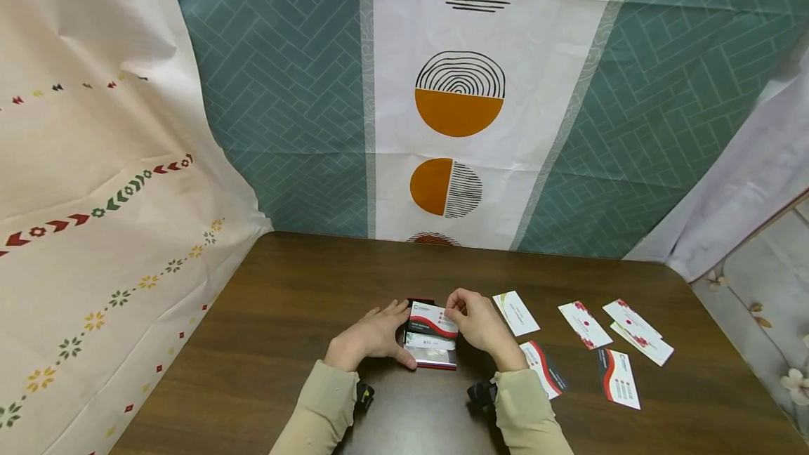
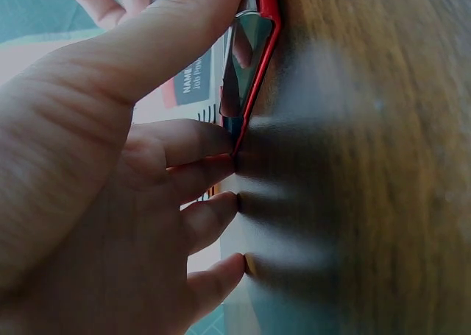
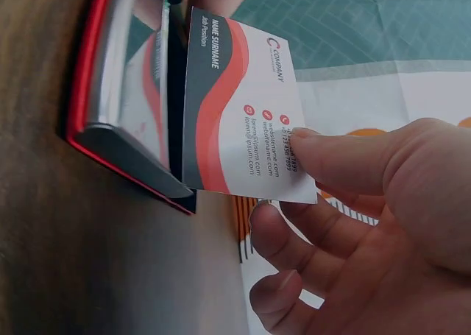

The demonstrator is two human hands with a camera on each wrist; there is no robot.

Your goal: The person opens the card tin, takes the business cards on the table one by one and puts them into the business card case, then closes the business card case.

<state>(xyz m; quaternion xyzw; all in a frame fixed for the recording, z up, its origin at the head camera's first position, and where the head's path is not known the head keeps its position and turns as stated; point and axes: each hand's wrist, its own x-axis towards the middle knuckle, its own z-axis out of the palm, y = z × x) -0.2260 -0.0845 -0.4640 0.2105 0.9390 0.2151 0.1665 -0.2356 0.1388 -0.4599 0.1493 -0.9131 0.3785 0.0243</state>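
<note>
A business card [image 1: 426, 316], white with a black and red wave, is held upright over a red-edged card case [image 1: 431, 359]. My right hand [image 1: 478, 321] pinches the card at its right end. In the right wrist view the card's [image 3: 243, 114] dark edge overlaps the opening of the shiny silver case [image 3: 110, 70]. A whitish card [image 1: 430, 341] shows inside the case. At the case's left side my left hand [image 1: 373, 337] rests with fingers spread, thumb near the front corner. The left wrist view shows its fingertips [image 2: 228, 202] touching the table.
Right of the hands, a white card [image 1: 516, 313] and a red-black card [image 1: 543, 369] lie on the brown table [image 1: 303, 279]. Farther right are floral cards [image 1: 584, 325], [image 1: 638, 332] and another red-black card [image 1: 619, 378]. A patterned curtain [image 1: 284, 90] hangs behind the table.
</note>
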